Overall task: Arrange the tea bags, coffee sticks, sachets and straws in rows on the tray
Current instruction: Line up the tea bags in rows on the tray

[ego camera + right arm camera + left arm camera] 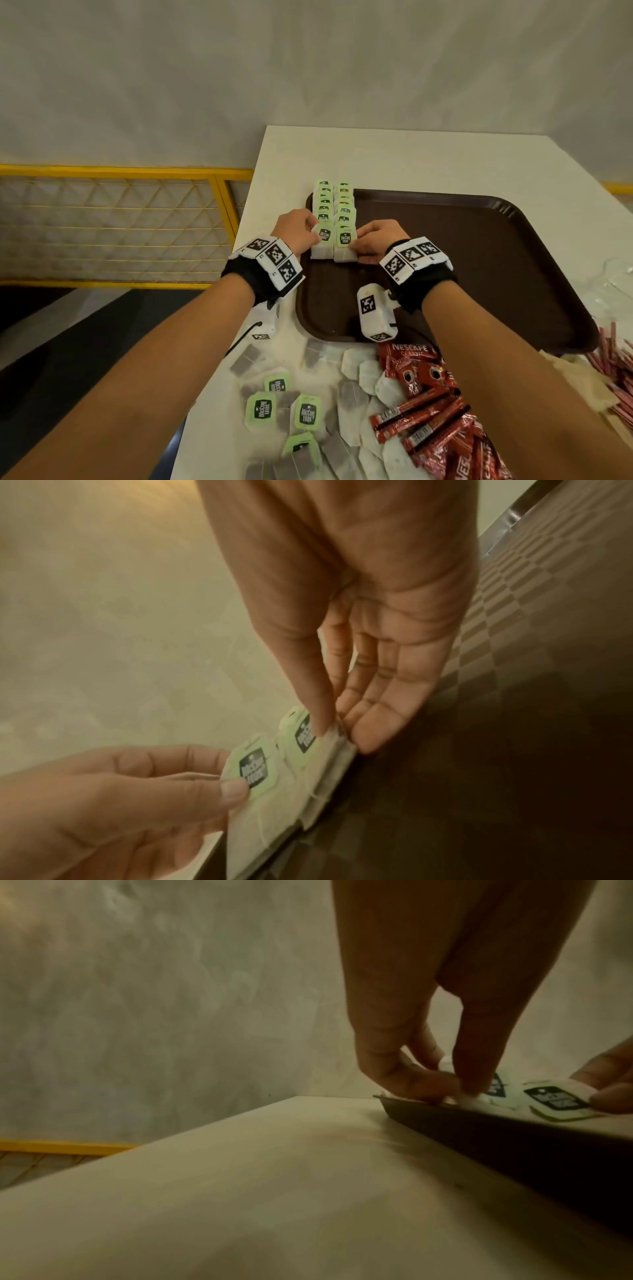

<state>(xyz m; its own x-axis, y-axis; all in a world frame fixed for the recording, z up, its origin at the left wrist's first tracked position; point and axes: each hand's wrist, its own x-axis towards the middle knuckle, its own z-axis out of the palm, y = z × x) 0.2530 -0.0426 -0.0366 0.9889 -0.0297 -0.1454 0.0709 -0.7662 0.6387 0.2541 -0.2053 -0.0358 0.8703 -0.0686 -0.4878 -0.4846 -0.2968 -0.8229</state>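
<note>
- Left hand [297, 230] is pinching the nearest tea bag of the left row [322, 240] at its left edge; in the left wrist view the thumb and a finger are closing on the bag's white paper [476, 1100] right at the tray rim.
- Right hand [375, 241] is gripping the nearest tea bag of the right row [345, 244] at its right edge; in the right wrist view the thumb is sitting on top of the bag [315, 739] and the other fingers are lying against its side, nearly straight.
- Two rows of tea bags [334, 209] are lying side by side at the far left of the brown tray [479, 260], overlapping, green tags up; the far ends are running over the tray's far rim.
- The two held bags are touching each other and resting on the tray floor.
- Tray is sitting on the white table [394, 157]; the rest of its floor is showing bare brown.
- Loose tea bags [298, 411] are lying in a heap on the table near the person, some tag up, some showing plain paper.
- Red coffee sticks [428, 411] are piling just right of that heap, touching it.
- Pink-striped straws [613, 363] are lying at the right edge, beside the tray's near right corner.
- Sachets: cannot tell which items those are.
- Both wrists are wearing black bands with white marker blocks [270, 260].
</note>
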